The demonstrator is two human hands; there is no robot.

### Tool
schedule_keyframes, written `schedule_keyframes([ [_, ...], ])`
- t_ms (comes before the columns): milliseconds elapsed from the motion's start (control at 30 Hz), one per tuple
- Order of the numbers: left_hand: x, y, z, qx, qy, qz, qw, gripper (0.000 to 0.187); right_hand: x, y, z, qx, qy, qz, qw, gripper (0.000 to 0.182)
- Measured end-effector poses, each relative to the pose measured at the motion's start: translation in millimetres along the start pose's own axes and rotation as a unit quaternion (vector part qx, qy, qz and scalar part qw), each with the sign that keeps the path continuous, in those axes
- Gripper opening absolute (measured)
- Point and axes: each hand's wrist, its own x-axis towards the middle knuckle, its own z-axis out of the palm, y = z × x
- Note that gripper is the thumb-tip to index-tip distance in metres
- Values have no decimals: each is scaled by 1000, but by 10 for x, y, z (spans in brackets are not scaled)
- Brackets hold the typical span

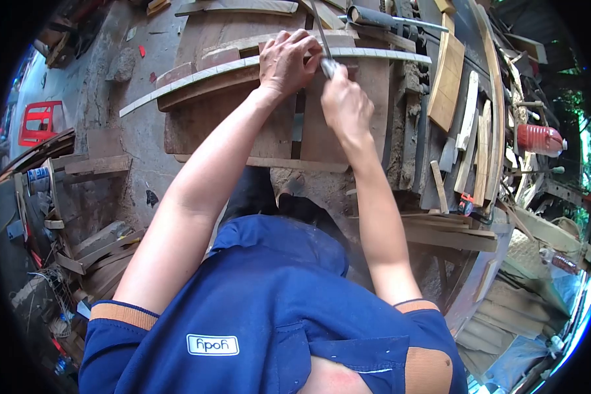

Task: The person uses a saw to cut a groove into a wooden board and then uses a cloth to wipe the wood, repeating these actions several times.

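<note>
A long, pale wooden strip (pixel 387 54) with evenly spaced cross marks lies across the wooden work surface (pixel 230 128). My left hand (pixel 286 64) rests on it near the middle, fingers bent over it and thumb side toward my other hand. In my closed right hand (pixel 348 105) is the handle of a tool with a long, thin metal blade (pixel 321 29). The blade points away from me and crosses the strip just right of my left fingers. It is seen nearly edge-on, so its teeth or edge cannot be made out.
Curved wooden pieces (pixel 207 90) lie under and beside the strip. Boards and offcuts (pixel 445 85) crowd the right side, with a tape measure (pixel 465 204) and a red plastic container (pixel 540 140). A red plastic stool (pixel 39 123) stands far left.
</note>
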Motion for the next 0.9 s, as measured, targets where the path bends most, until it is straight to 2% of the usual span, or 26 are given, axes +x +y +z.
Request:
schedule_keyframes([
  [67, -3, 11, 8, 6, -7, -11, 1000, 14, -270, 30, -104, -8, -45, 29, 999, 21],
  [133, -8, 9, -7, 5, 6, 0, 1000, 15, -236, -15, -99, -13, -50, 32, 998, 20],
  [233, -15, 9, 25, 3, 4, 1, 1000, 15, 139, -25, 39, -9, -15, 14, 1000, 19],
  [400, -1, 20, -21, -13, -3, -10, 1000, 14, -138, 13, -21, -14, -7, 2, 1000, 20],
  [467, -2, 34, -18, -8, -9, -13, 1000, 14, -349, 51, -127, -7, -48, 26, 999, 21],
  [667, 26, 48, -13, -1, -4, -9, 1000, 15, 114, -7, -4, 5, -26, 16, 1000, 22],
  [833, -3, 43, -17, 2, 2, -6, 1000, 15, -329, 68, -160, 10, -54, 26, 998, 21],
  [900, 0, 39, -15, -7, 8, -6, 1000, 13, -250, 81, -145, 8, -43, 14, 999, 20],
])
